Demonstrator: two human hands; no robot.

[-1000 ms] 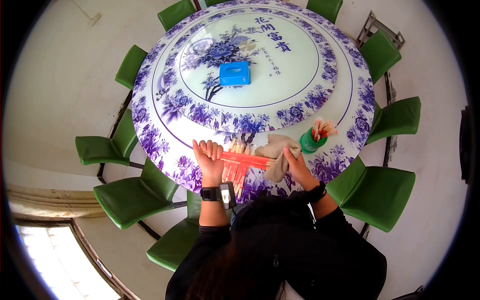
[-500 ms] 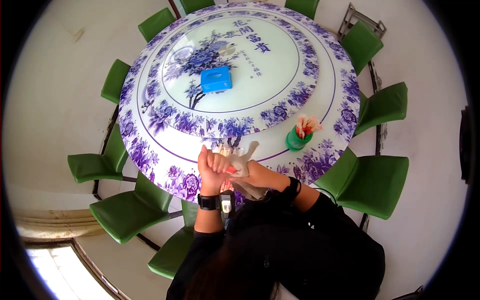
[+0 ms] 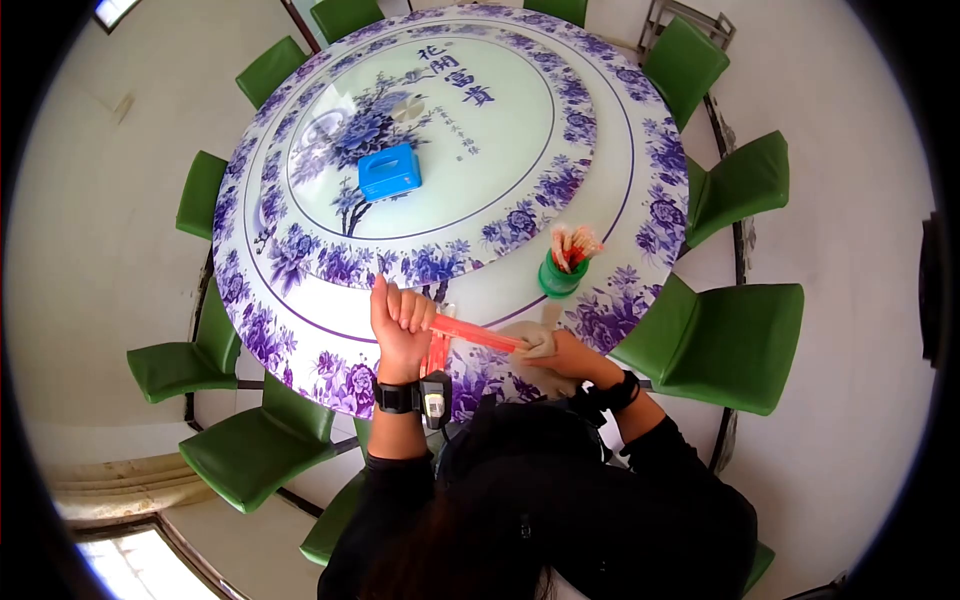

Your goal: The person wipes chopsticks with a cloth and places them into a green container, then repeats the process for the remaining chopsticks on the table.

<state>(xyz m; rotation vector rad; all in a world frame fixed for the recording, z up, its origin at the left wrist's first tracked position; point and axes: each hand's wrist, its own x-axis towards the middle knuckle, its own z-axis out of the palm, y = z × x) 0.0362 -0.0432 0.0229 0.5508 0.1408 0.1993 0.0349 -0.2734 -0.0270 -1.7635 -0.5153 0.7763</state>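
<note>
My left hand (image 3: 402, 318) is closed in a fist around one end of a long, flat red chopstick packet (image 3: 475, 333). The packet stretches to the right, slanting slightly down. At its other end, my right hand (image 3: 570, 355) grips a beige cloth (image 3: 532, 340), which is wrapped around the packet's tip. Below and between the hands, more red-and-white packets (image 3: 438, 350) lie on the table near its front edge, partly covered by my left hand and wrist. A green holder (image 3: 562, 279) full of similar packets stands upright on the table, beyond my right hand.
The round table (image 3: 640, 170) has a purple floral pattern and a raised glass turntable (image 3: 500, 150). On the turntable sits a blue tissue box (image 3: 390, 172). Green chairs surround the table, including one close on the right (image 3: 735, 345) and one on the left (image 3: 255, 450).
My hands have drawn apart. My right hand has moved right with the cloth, so a long stretch of the red packet now shows between them. The view has shifted slightly.
</note>
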